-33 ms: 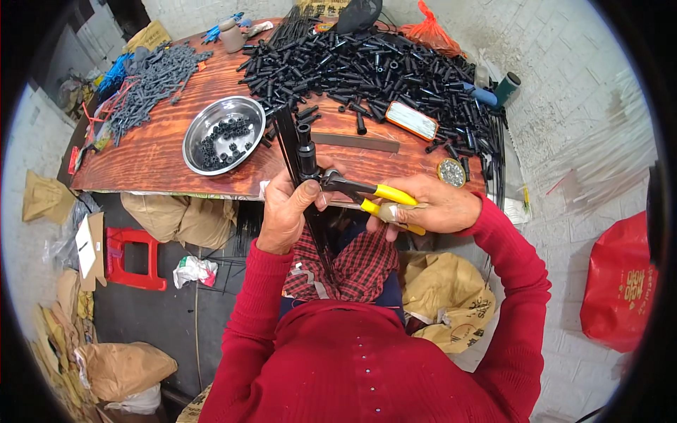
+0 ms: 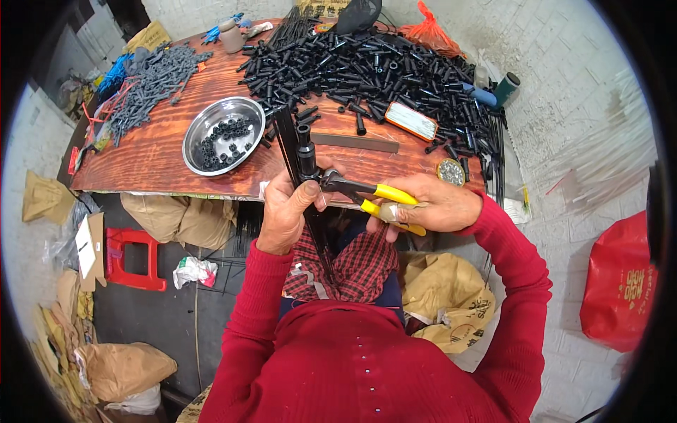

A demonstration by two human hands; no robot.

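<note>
Right of the steel bowl point(image 2: 227, 108), our left grip point(image 2: 285, 217) clasps a black stepped cylinder point(image 2: 305, 152); our right grip point(image 2: 436, 204) encloses yellow-handled pliers point(image 2: 385, 191).

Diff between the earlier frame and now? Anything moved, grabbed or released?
No visible change; nothing grabbed or released. Left hand still holds the black part, right hand still grips the yellow-handled pliers. Metal bowl and black pile stayed put.
</note>
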